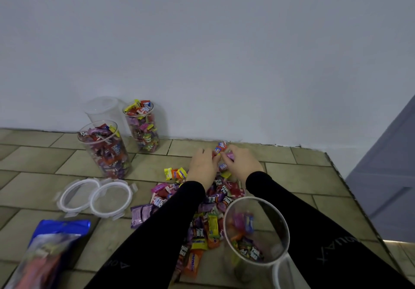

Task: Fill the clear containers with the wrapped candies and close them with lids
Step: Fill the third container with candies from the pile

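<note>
Both hands, the left hand [202, 165] and right hand [241, 163], were curled around wrapped candies [221, 148] gathered near the far edge of the tiled surface [314, 176], apparently a table. This was the filling step: the near container [256, 232] held only a few candies. Next, the handful would need carrying back and dropping through its open mouth.

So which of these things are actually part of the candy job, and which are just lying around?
Part of the job:
- loose candies
- near container
- two filled containers
- empty container
- two lids
- left hand, right hand

Lying about:
- blue bag
</note>
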Tool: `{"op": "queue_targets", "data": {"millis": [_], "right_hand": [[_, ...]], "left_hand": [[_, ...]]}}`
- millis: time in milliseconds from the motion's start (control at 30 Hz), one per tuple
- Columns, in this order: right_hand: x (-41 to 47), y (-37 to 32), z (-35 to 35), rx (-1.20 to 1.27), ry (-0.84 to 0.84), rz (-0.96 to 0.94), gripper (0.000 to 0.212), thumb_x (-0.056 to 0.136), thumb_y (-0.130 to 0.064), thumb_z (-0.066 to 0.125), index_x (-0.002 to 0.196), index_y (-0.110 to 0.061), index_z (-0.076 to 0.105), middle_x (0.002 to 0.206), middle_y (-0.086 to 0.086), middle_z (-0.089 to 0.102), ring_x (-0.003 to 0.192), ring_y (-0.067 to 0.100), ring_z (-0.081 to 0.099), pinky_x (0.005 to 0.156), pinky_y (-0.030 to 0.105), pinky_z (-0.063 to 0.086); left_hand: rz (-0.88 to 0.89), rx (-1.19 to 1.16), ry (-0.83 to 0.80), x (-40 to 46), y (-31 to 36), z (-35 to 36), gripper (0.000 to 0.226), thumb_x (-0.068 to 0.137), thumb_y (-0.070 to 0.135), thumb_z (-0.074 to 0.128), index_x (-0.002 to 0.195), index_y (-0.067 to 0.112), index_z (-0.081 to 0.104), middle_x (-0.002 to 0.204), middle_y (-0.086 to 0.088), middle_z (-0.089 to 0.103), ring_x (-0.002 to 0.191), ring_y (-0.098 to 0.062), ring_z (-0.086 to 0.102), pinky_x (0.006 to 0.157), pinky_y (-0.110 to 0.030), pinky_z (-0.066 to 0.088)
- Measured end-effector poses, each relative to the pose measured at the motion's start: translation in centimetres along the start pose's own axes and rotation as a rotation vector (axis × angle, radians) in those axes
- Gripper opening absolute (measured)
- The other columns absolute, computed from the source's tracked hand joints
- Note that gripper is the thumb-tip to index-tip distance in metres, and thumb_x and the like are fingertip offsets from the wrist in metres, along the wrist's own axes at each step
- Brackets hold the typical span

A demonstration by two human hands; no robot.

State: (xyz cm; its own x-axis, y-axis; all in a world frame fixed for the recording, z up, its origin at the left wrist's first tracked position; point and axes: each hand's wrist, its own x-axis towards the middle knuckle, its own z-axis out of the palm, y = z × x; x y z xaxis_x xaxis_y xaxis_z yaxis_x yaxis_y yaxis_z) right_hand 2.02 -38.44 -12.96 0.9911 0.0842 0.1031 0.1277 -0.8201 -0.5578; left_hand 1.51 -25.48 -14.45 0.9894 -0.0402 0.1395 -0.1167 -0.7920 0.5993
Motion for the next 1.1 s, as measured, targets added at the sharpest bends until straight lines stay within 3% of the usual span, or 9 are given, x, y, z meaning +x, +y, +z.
{"op": "queue_targets", "data": {"millis": [133, 267, 367, 500, 733, 867, 933, 1000, 1100], "right_hand": [[-0.7, -1.0, -1.3, 0.083, 0.078, 0.013, 0.029, 0.095, -0.041, 0.051, 0.101, -0.015, 0.062, 0.096, 0.004, 0.071, 0.089, 0.019, 0.064, 0.065, 0.023, 0.036], [-1.3, -2.2, -2.7, 0.141, 0.145, 0.004, 0.029, 0.094, -0.043, 0.052, 0.092, -0.015, 0.059, 0.08, -0.001, 0.065, 0.072, 0.016, 0.057, 0.059, 0.025, 0.035], [-1.6, -3.0, -3.8, 0.211, 0.187, 0.0, 0.028, 0.094, -0.042, 0.055, 0.086, -0.015, 0.058, 0.068, -0.005, 0.061, 0.065, 0.015, 0.056, 0.053, 0.022, 0.038], [-2.3, -3.8, -5.6, 0.342, 0.274, -0.013, 0.03, 0.092, -0.039, 0.058, 0.079, -0.012, 0.057, 0.06, -0.006, 0.058, 0.057, 0.01, 0.052, 0.059, 0.025, 0.04], [-4.3, -7.2, -8.4, 0.578, 0.418, -0.034, 0.03, 0.092, -0.034, 0.059, 0.08, -0.006, 0.059, 0.068, 0.004, 0.061, 0.057, 0.01, 0.05, 0.052, 0.012, 0.038], [-6.1, -9.0, -9.9, 0.739, 0.548, -0.041, 0.028, 0.094, -0.034, 0.057, 0.074, -0.014, 0.056, 0.062, -0.008, 0.06, 0.05, 0.001, 0.052, 0.053, 0.01, 0.04], [-7.1, -9.5, -10.2, 0.825, 0.62, -0.021, 0.031, 0.095, -0.036, 0.055, 0.072, -0.016, 0.054, 0.06, -0.008, 0.056, 0.052, 0.003, 0.051, 0.055, 0.015, 0.042], [-8.2, -9.7, -10.2, 0.909, 0.67, 0.017, 0.032, 0.094, -0.04, 0.055, 0.072, -0.018, 0.054, 0.061, -0.006, 0.055, 0.058, 0.009, 0.051, 0.062, 0.027, 0.046], [-10.1, -10.0, -10.1, 1.015, 0.693, 0.08, 0.03, 0.093, -0.043, 0.055, 0.074, -0.02, 0.056, 0.063, -0.005, 0.054, 0.06, 0.011, 0.052, 0.065, 0.033, 0.048]], "left_hand": [[0.002, -0.141, 0.046, -0.9, 1.1, -1.2, 0.025, 0.102, 0.022, 0.045, 0.106, 0.0, 0.056, 0.102, -0.009, 0.045, 0.096, -0.026, 0.049, 0.081, -0.026, 0.034], [0.009, -0.286, 0.115, -1.5, 1.8, -2.5, 0.017, 0.1, 0.025, 0.049, 0.095, 0.01, 0.055, 0.097, -0.004, 0.049, 0.086, -0.017, 0.045, 0.069, -0.021, 0.028], [0.003, -0.402, 0.168, -2.0, 2.6, -3.5, 0.019, 0.099, 0.029, 0.051, 0.099, 0.011, 0.058, 0.088, -0.002, 0.059, 0.078, -0.016, 0.053, 0.064, -0.022, 0.033], [0.013, -0.609, 0.2, -3.4, 4.5, -5.2, 0.019, 0.097, 0.034, 0.054, 0.098, 0.015, 0.059, 0.071, 0.004, 0.058, 0.058, -0.003, 0.05, 0.055, -0.015, 0.037], [0.143, -0.723, 0.265, -5.7, 7.6, -7.2, 0.019, 0.095, 0.042, 0.054, 0.086, 0.026, 0.056, 0.069, 0.0, 0.054, 0.06, -0.011, 0.048, 0.061, -0.027, 0.043], [0.109, -0.867, 0.33, -6.9, 9.0, -8.5, 0.023, 0.097, 0.042, 0.052, 0.094, 0.02, 0.058, 0.073, 0.001, 0.054, 0.059, -0.012, 0.046, 0.056, -0.028, 0.045], [0.06, -0.997, 0.343, -7.7, 9.8, -9.3, 0.024, 0.098, 0.041, 0.051, 0.093, 0.019, 0.058, 0.072, -0.002, 0.053, 0.054, -0.015, 0.043, 0.047, -0.026, 0.04], [0.041, -1.095, 0.349, -8.4, 10.1, -9.8, 0.025, 0.098, 0.042, 0.05, 0.088, 0.021, 0.057, 0.066, 0.004, 0.052, 0.054, -0.014, 0.041, 0.047, -0.028, 0.036], [0.047, -1.18, 0.316, -10.2, 10.8, -10.2, 0.026, 0.099, 0.041, 0.048, 0.085, 0.02, 0.055, 0.06, 0.01, 0.05, 0.053, -0.01, 0.041, 0.045, -0.026, 0.034]]}}
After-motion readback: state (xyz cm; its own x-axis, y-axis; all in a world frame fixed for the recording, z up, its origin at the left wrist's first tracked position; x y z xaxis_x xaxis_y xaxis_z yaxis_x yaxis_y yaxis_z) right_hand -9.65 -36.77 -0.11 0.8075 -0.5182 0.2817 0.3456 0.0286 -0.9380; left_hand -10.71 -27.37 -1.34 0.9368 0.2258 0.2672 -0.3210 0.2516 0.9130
